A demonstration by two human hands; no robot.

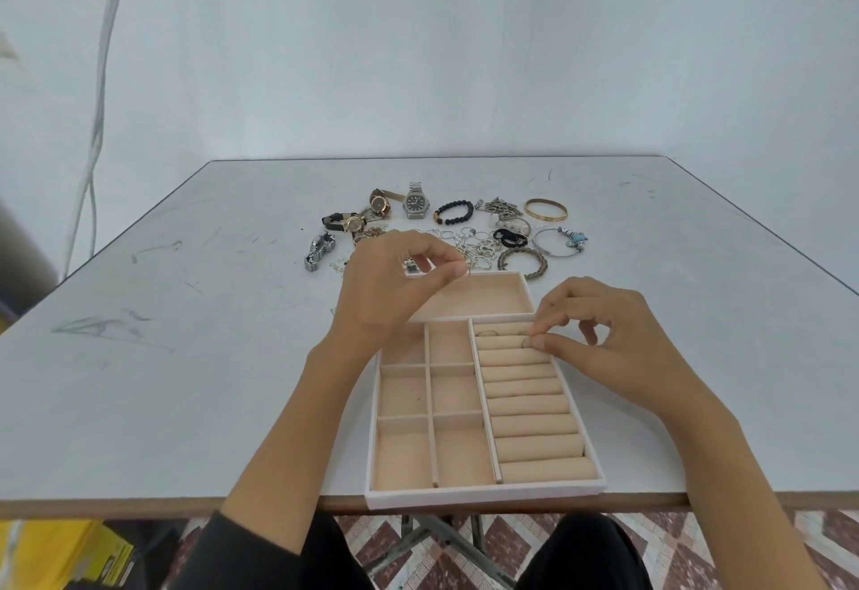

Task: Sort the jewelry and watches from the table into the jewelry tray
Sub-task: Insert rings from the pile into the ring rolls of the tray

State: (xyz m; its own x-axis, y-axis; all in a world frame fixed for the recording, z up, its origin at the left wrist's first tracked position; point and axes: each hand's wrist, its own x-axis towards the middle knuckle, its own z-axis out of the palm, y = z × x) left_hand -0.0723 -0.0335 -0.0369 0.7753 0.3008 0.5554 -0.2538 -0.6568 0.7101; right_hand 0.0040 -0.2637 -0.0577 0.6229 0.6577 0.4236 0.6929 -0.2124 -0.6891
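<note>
A pale grey-white wall (465,41) fills the upper half of the frame, evenly lit and free of hard shadows. At the upper left, white cables (100,115) hang down it. The table (162,357) across the middle has a light grey top, scuffed with dark marks toward the left, and a brown near edge. Along the bottom, grey metal legs (441,539) cross above a floor (832,543) of red-brown and white patterned tiles. Something yellow (56,547) lies at the lower left.
</note>
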